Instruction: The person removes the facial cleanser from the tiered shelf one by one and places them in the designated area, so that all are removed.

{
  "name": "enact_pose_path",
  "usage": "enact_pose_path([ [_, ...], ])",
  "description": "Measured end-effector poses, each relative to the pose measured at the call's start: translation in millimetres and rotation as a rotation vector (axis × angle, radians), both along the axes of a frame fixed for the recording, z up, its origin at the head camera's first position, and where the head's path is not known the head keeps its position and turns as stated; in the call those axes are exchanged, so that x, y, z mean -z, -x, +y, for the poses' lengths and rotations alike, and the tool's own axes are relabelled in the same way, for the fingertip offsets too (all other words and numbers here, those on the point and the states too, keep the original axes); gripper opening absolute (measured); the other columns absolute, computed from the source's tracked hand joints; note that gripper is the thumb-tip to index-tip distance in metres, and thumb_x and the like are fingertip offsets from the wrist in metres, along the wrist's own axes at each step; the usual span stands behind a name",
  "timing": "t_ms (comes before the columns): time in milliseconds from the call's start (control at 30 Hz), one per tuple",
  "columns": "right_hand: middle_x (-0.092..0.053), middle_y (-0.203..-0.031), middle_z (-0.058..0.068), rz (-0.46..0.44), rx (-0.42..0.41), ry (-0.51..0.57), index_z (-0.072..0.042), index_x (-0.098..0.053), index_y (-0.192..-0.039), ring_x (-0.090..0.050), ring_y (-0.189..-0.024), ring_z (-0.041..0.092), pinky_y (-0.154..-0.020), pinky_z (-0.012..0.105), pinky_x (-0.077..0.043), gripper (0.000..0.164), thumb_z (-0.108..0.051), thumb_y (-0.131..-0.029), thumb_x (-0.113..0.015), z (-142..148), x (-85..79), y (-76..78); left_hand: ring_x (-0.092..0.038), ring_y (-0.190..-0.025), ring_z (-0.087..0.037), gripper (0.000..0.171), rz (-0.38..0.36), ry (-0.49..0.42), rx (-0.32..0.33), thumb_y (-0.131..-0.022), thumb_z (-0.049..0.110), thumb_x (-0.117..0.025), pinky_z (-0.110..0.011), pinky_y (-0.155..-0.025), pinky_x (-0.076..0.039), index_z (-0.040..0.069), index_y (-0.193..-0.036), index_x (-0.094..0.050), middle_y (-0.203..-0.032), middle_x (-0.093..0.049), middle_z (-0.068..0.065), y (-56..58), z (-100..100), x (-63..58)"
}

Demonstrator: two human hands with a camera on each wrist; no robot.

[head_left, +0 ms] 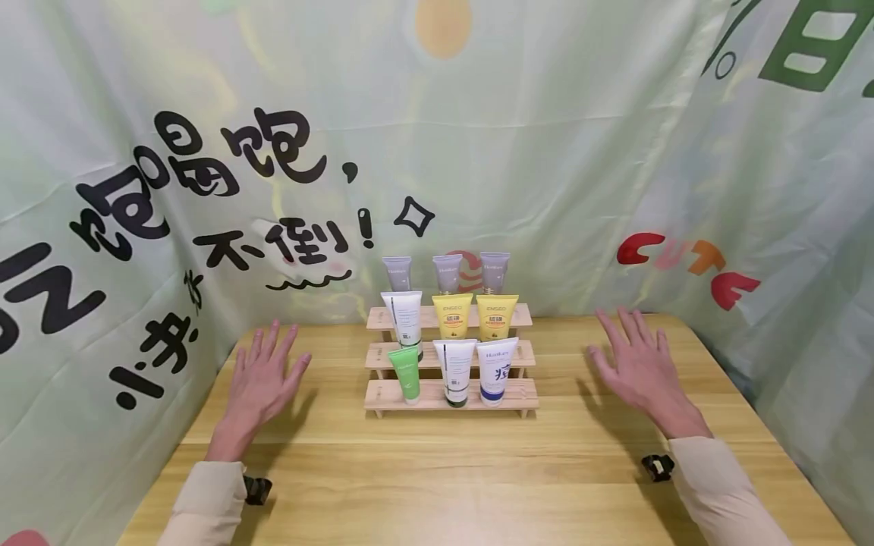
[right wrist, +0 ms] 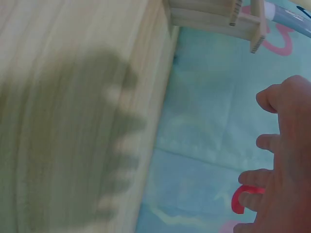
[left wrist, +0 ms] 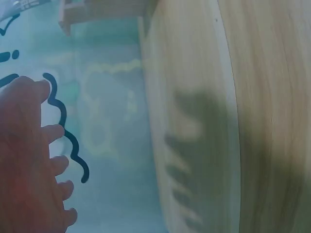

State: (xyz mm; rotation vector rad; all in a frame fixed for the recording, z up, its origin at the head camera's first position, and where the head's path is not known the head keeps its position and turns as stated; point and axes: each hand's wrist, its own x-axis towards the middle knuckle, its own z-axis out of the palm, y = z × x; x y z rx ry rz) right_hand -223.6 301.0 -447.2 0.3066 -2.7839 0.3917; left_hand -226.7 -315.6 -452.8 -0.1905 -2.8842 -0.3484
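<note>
Head view: over the smooth, wood-grained desk (head_left: pixel 423 485), your left hand (head_left: pixel 262 379) is splayed near the far left corner and your right hand (head_left: pixel 638 368) near the far right, both holding nothing. Bumping the pale slatted rack (head_left: pixel 521 392) by the far edge, midway between, could topple its tubes (head_left: pixel 455 368), since they stand flat, wide end up. Lowest and nearest are one green tube (head_left: pixel 407 375) and two white, then yellow tubes (head_left: pixel 453 317), then lilac tubes (head_left: pixel 397 273); behind hangs creased cloth (head_left: pixel 560 189).
</note>
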Motion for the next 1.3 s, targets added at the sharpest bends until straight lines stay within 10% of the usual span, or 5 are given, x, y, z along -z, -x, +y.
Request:
enact_pose_path([
  [300,-0.037,-0.153,0.033,0.152,-0.085,0.085,-0.007,-0.036,-0.158,-0.032,-0.139,0.054,-0.105,0.079,-0.028,0.065,-0.035,-0.104,-0.058,-6.5,-17.0,1.4,-0.026,-0.145,-0.053,0.062,0.072,-0.128,0.059,-0.11,0.045,-0.038,-0.075,-0.115,-0.021,0.009,-0.161,-0.033,-0.162,-0.026,-0.029,-14.4,21.5,-6.1],
  [600,-0.045,-0.154,0.02,0.203,-0.183,0.318,-0.009,-0.04,-0.157,-0.042,-0.137,0.046,-0.106,0.072,-0.037,0.064,-0.024,-0.101,-0.068,-30.2,-52.3,6.9,-0.047,-0.131,-0.053,0.04,0.114,-0.459,0.195,-0.103,0.016,-0.063,-0.073,-0.105,-0.039,-0.003,-0.138,-0.058,-0.144,-0.051,-0.031,-30.8,50.1,1.0],
  [1300,-0.058,-0.142,0.018,0.057,-0.379,0.853,-0.012,-0.048,-0.151,-0.058,-0.127,0.035,-0.105,0.043,-0.052,0.051,-0.015,-0.103,-0.065,-87.9,-73.7,51.9,-0.058,-0.125,-0.039,0.036,-0.233,-1.159,0.103,-0.101,0.007,-0.066,-0.032,-0.095,-0.059,-0.003,-0.135,-0.062,-0.139,-0.058,-0.022,-34.6,101.3,58.9],
])
